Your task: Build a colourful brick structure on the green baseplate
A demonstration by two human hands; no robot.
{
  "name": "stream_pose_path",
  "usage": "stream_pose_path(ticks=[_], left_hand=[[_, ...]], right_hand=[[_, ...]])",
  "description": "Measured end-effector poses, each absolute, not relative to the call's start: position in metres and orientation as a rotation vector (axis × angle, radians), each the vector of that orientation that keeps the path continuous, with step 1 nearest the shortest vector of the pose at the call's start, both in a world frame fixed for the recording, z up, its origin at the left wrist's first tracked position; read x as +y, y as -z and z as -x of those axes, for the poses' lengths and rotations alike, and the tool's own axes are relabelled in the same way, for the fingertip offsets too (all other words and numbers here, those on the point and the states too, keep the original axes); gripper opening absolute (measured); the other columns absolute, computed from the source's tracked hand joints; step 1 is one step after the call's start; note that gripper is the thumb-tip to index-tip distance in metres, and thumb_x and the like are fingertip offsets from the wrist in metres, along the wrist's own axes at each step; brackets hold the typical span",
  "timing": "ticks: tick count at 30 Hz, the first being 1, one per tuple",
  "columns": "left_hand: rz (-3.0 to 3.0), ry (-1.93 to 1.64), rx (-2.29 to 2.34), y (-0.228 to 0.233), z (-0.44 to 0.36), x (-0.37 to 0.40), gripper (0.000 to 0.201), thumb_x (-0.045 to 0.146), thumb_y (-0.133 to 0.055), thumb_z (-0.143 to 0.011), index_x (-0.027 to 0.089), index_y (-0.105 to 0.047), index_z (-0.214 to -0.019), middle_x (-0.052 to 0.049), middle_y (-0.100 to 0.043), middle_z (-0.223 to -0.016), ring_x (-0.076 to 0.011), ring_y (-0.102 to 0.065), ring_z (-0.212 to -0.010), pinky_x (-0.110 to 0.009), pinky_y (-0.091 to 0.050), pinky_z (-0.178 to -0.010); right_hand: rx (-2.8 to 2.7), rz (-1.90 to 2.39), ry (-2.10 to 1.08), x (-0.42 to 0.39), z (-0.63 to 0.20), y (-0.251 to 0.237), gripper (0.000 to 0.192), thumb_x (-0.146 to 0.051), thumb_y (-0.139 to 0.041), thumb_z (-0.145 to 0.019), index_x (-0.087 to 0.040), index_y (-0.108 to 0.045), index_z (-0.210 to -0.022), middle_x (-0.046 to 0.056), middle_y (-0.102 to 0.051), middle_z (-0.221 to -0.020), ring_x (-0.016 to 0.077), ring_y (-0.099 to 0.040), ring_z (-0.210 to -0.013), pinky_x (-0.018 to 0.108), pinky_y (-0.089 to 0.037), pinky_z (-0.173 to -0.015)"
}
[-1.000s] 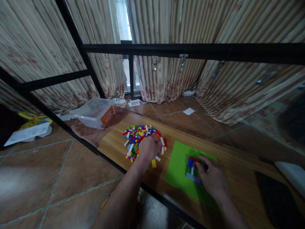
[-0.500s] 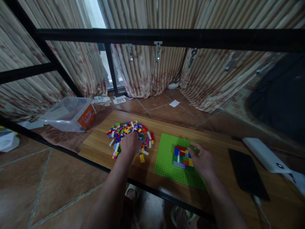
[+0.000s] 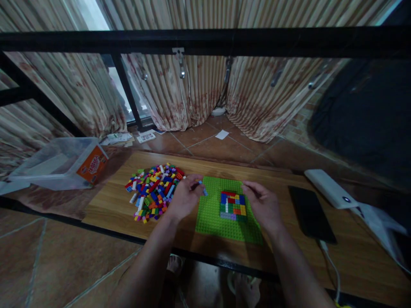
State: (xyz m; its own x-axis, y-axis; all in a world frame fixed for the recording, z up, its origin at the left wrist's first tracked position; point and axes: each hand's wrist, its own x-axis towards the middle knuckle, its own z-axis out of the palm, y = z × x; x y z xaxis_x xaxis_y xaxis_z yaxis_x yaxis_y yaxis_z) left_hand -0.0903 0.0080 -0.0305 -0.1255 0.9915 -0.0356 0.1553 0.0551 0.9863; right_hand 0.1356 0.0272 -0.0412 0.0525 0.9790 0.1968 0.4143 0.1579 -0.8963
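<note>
A green baseplate (image 3: 212, 216) lies on the wooden table (image 3: 109, 203), with a small patch of coloured bricks (image 3: 233, 204) built on it. To its left is a pile of loose bricks (image 3: 152, 191). My left hand (image 3: 184, 199) hovers at the baseplate's left edge, pinching a small light-blue brick (image 3: 202, 187) between its fingertips. My right hand (image 3: 261, 205) is just right of the built patch, fingers curled above the plate's upper right part, and nothing shows in it.
A black phone (image 3: 310, 212) with a cable and a white power bank (image 3: 329, 188) lie on the table's right side. A clear plastic box (image 3: 61, 164) sits off the left end. A black metal bar (image 3: 205, 40) crosses overhead; curtains hang behind.
My left hand left the brick pile and moved right to the baseplate's edge with a light-blue brick. My right hand lifted off the built patch. The view swung to the right.
</note>
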Motion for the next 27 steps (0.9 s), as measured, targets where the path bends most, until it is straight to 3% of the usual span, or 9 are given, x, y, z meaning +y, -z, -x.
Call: stream_pose_path(ticks=[5,10,19,27], left_hand=[[-1.063,-1.205,1.2,0.038,0.042,0.009,0.023,0.027,-0.065,-0.075,0.014,-0.063,-0.093,0.001,-0.064,-0.07,-0.0108,-0.06,-0.063,-0.024,-0.05,-0.063],[-1.005,-1.234,1.154,0.038,0.022,0.011,0.014,0.025,-0.066,-0.074,0.014,-0.064,-0.084,0.003,-0.062,-0.065,-0.0092,-0.057,-0.059,-0.023,-0.049,-0.063],[-1.503,-1.071,1.401,0.043,0.017,0.014,0.011,0.021,-0.056,-0.084,0.018,-0.067,-0.085,-0.002,-0.068,-0.081,-0.0141,-0.063,-0.075,-0.025,-0.05,-0.072],[-1.772,-0.881,1.697,0.039,0.022,0.018,0.023,0.015,-0.051,-0.087,0.019,-0.068,-0.101,-0.005,-0.069,-0.107,-0.0178,-0.063,-0.103,-0.03,-0.047,-0.097]], right_hand=[[-1.636,1.225,-1.071,0.018,-0.126,0.04,0.035,-0.043,-0.062,-0.08,-0.02,-0.071,-0.104,0.007,-0.075,-0.096,0.0211,-0.068,-0.089,0.036,-0.053,-0.081],[-1.678,1.248,-1.051,0.015,-0.128,0.04,0.031,-0.042,-0.061,-0.081,-0.02,-0.072,-0.1,0.006,-0.075,-0.096,0.0212,-0.068,-0.087,0.036,-0.053,-0.081],[-1.887,1.381,-0.851,0.022,-0.155,0.045,0.031,-0.037,-0.049,-0.088,-0.023,-0.071,-0.103,0.004,-0.075,-0.098,0.021,-0.068,-0.088,0.035,-0.05,-0.083],[-1.734,1.531,-0.886,0.032,-0.177,0.048,0.025,-0.039,-0.058,-0.08,-0.023,-0.073,-0.091,0.002,-0.075,-0.088,0.0209,-0.067,-0.083,0.034,-0.049,-0.079]])
